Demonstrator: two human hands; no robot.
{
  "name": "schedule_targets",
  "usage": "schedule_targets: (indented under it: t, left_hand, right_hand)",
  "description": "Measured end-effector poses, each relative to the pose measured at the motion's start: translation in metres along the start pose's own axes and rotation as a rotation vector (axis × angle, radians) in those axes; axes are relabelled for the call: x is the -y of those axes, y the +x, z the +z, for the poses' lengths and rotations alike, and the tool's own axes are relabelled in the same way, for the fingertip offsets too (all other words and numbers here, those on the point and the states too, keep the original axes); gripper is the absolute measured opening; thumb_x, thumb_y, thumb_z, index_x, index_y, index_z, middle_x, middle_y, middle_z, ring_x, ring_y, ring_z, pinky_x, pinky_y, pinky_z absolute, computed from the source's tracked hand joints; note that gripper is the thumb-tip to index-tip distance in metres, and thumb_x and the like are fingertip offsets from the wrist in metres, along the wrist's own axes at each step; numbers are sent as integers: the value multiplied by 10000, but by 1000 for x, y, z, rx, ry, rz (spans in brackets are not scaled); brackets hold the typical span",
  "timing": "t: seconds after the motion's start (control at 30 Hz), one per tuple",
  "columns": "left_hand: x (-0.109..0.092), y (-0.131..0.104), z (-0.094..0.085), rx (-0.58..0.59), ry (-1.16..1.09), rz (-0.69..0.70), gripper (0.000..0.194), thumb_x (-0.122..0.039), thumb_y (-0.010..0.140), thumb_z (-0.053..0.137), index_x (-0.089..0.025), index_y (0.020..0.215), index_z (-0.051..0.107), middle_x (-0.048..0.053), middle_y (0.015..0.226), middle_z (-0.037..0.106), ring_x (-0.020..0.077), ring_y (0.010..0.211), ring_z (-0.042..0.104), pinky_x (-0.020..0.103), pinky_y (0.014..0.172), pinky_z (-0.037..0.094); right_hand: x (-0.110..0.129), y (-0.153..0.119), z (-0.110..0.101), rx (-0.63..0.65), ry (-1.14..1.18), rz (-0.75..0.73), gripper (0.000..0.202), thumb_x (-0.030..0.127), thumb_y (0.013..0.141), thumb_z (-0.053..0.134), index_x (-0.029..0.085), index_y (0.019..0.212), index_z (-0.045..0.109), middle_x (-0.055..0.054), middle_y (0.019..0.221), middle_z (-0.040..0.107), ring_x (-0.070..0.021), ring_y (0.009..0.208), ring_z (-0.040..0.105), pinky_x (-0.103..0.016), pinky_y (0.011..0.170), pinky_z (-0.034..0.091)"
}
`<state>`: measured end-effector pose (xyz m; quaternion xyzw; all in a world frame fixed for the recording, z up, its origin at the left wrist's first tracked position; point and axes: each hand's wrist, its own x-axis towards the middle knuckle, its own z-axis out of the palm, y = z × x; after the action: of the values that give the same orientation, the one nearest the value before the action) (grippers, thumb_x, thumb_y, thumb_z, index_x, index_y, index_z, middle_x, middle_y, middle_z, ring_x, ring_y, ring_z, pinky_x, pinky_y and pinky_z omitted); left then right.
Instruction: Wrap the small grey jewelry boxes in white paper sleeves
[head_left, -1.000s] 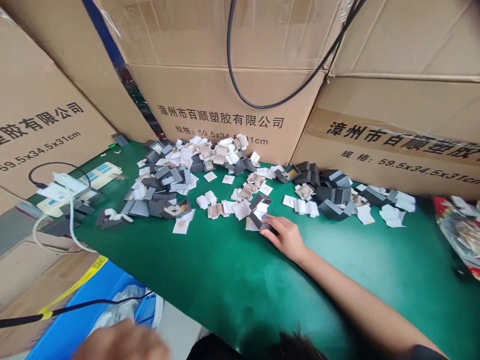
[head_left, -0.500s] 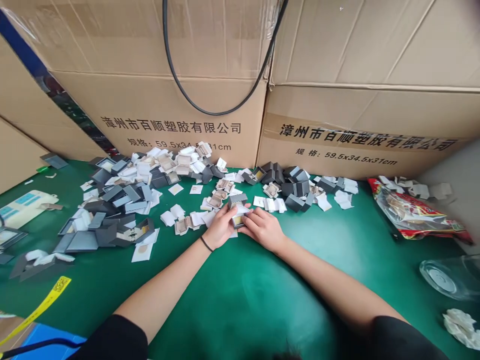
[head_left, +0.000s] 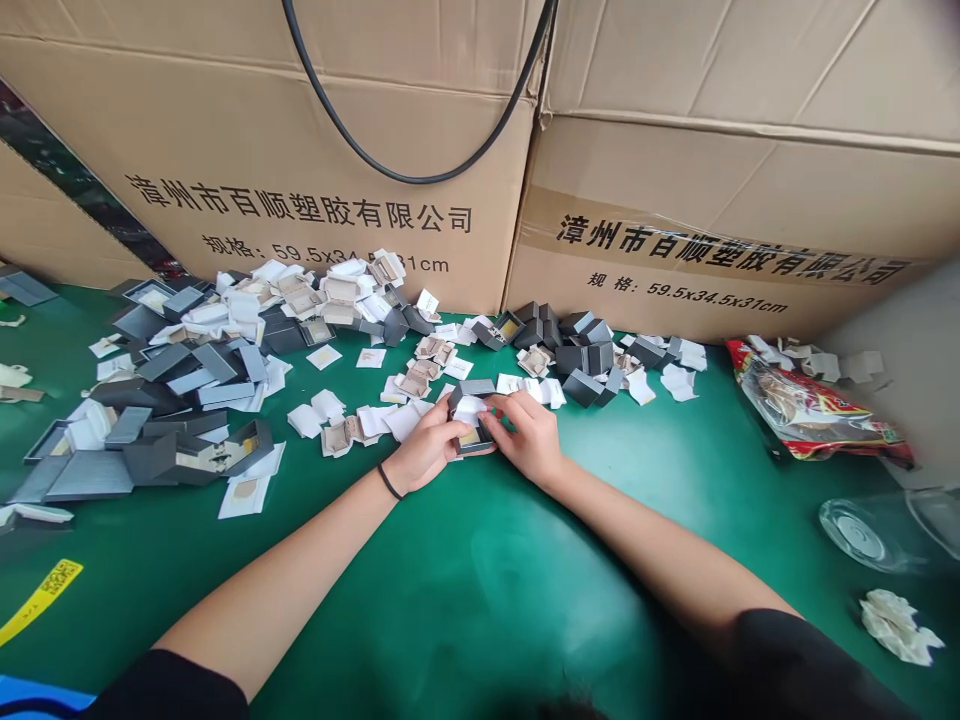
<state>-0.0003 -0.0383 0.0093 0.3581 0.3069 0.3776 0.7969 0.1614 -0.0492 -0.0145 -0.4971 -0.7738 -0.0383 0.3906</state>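
Both hands are close together at the middle of the green, smooth worktop [head_left: 465, 580], one on each side of a small, open, dark grey hinged box [head_left: 475, 387]. The left hand [head_left: 426, 450] is clamped on the left side of this box, thumb over its near part; a thin black band [head_left: 391, 482] circles the wrist. The right hand [head_left: 529, 440] has bent fingers against the right side; whether they pinch the box or its contents cannot be told. A folded white paper piece [head_left: 469, 408] sits inside the box, and a yellowish patch shows in the near half.

Just beyond the left hand lie white and beige folded card inserts [head_left: 421, 377], loosely strewn. Farther left is a large heap of dark grey boxes [head_left: 214, 362] mixed with white papers and inserts. Beyond the right hand is a smaller cluster of dark grey boxes [head_left: 589, 360], also among white pieces.

At the right end are a red printed plastic bag [head_left: 810, 405], a clear round plastic container [head_left: 859, 538] on its side, and a crumpled off-white paper [head_left: 896, 625]. A yellow printed strip [head_left: 41, 600] is at the left edge. Brown cardboard cartons [head_left: 360, 130] with black lettering line the back, with a looped black cable [head_left: 420, 180] hanging before them.
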Motion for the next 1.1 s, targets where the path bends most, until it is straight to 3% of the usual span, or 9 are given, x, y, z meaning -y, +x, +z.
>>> schedule_targets:
  t: [0.23,0.37,0.67,0.77,1.0,1.1]
  left_hand:
    - [-1,0,0,41,25,-79,455,-93,743,550,-285,1153,508,10,1145,577,182,966,589,508,918,459]
    - [0,1,-2,51,-21,-53,431,-110,761,550,-285,1152,506,18,1137,580,204,1017,567,526,920,446]
    - [7,-1,-6,66,-15,-9,353,-203,777,588,-269,1114,505,36,1145,553,211,1005,576,528,913,440]
    - [8,-3,-5,8,29,1,339,-266,786,594,-274,1113,501,40,1156,541,203,962,585,501,867,479]
    - [3,-3,-7,37,-67,-29,342,-175,752,588,-252,1079,521,33,1079,583,193,914,600,435,800,502]
    - [1,0,-11,32,-144,-6,313,-160,750,578,-219,1057,560,36,1027,619,170,905,601,311,782,486]
  right_hand:
    - [-6,1,2,-34,-140,-75,231,290,912,442,197,904,653,-23,663,592,-103,599,529,-221,548,372]
    - [-5,-1,1,-33,-119,-106,236,281,911,451,207,950,671,-15,647,596,-95,591,536,-213,548,372]
    - [-6,0,0,157,82,-35,291,310,925,406,195,1059,638,-23,716,625,-109,610,580,-201,551,428]
    - [-4,-1,-1,175,137,-42,287,283,928,390,185,1070,619,-43,828,654,-117,665,607,-204,580,454]
    - [0,-4,1,64,90,-47,255,264,907,438,178,1041,638,-20,678,615,-97,547,560,-199,535,430]
    - [2,-4,-1,77,118,-70,267,254,913,413,162,1028,635,-16,630,585,-105,542,548,-212,521,422]
